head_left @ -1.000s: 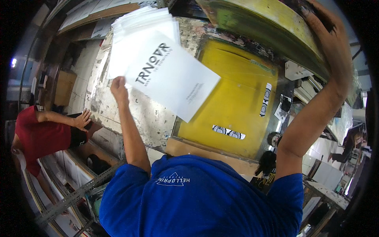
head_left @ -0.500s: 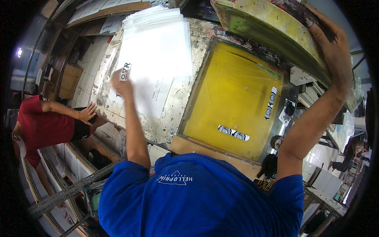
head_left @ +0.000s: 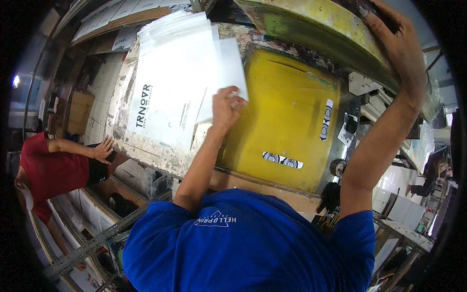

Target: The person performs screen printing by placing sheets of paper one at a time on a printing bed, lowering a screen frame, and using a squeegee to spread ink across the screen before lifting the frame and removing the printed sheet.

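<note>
My left hand, fingers curled in a pinch, is at the right edge of a plain white plastic sheet. This sheet juts out from the stack of white sheets and reaches the yellow board. Left of my hand, a white sheet with black print lies on top of the stack. My right hand is up at the far right, fingers wrapped over the edge of a raised, paint-stained yellow-green frame. The yellow board lies flat below the frame, bearing two black-and-white patterned strips.
A paint-spattered tabletop surrounds the stack. At the left, a person in a red shirt rests a hand on the table edge. Shelves with white goods stand at the back left, a cardboard box below them. White boxes sit at right.
My left hand has moved right from the printed sheet to the plain sheet's edge, and that sheet now sticks out further right. My right hand still holds the raised frame.
</note>
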Action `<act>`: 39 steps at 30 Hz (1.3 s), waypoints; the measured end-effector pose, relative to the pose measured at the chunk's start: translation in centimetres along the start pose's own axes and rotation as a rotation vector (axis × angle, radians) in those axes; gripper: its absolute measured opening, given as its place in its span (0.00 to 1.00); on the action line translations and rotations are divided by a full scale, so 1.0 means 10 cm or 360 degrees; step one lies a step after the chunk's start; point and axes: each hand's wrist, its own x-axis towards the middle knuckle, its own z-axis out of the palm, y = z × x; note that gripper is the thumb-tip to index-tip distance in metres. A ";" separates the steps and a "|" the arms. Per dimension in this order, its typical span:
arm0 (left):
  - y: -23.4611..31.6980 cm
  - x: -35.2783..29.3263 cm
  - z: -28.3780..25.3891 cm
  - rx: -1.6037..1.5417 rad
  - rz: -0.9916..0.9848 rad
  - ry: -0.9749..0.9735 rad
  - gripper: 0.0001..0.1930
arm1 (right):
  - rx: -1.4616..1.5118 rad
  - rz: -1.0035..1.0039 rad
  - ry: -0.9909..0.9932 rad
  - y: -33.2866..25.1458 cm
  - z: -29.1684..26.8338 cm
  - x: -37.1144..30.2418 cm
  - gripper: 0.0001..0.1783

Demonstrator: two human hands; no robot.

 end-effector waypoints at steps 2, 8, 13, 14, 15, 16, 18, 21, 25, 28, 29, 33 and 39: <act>0.35 -0.11 -0.09 0.0039 0.0135 -0.0380 0.13 | 0.0130 0.0110 -0.0116 0.08 -0.09 0.04 0.22; 0.07 -0.24 0.40 0.0532 0.0280 -0.0716 0.28 | 0.0183 0.0096 -0.0172 0.09 -0.15 0.04 0.22; 0.59 -0.06 1.09 0.0418 0.0693 -0.0910 0.31 | 0.0041 -0.0018 -0.0141 0.22 -0.18 0.09 0.22; 0.71 -0.04 1.23 0.0374 0.0737 -0.0950 0.32 | -0.0008 -0.0042 -0.0118 0.37 -0.12 0.13 0.22; 0.81 -0.02 1.37 0.0357 0.0758 -0.0987 0.32 | -0.0061 -0.0068 -0.0099 0.46 -0.09 0.14 0.22; 0.90 0.01 1.49 0.0347 0.0768 -0.1020 0.33 | -0.0119 -0.0082 -0.0019 0.41 -0.05 0.10 0.22; 1.05 0.05 1.65 0.0323 0.0793 -0.1101 0.33 | -0.0133 -0.0093 0.0043 0.26 -0.02 0.03 0.22; 1.25 0.08 1.77 0.0296 0.0846 -0.1198 0.33 | 0.0079 -0.0062 -0.0125 0.22 -0.17 0.07 0.22; 1.34 -0.06 1.84 0.0281 0.0899 -0.1178 0.33 | 0.0069 -0.0076 -0.0151 0.36 -0.08 0.14 0.22; 1.36 -0.16 1.86 0.0246 0.0925 -0.1121 0.33 | 0.0181 -0.0066 -0.0168 0.30 -0.18 0.07 0.22; 1.38 -0.20 1.86 0.0233 0.0937 -0.1102 0.33 | 0.0101 -0.0083 -0.0095 0.47 -0.06 0.11 0.22; 1.39 -0.29 1.86 0.0218 0.0940 -0.1080 0.34 | -0.0037 -0.0084 0.0019 0.30 -0.02 0.05 0.22; 1.38 -0.38 1.84 0.0215 0.0986 -0.1047 0.34 | 0.0180 0.0014 -0.0142 0.30 -0.11 0.07 0.22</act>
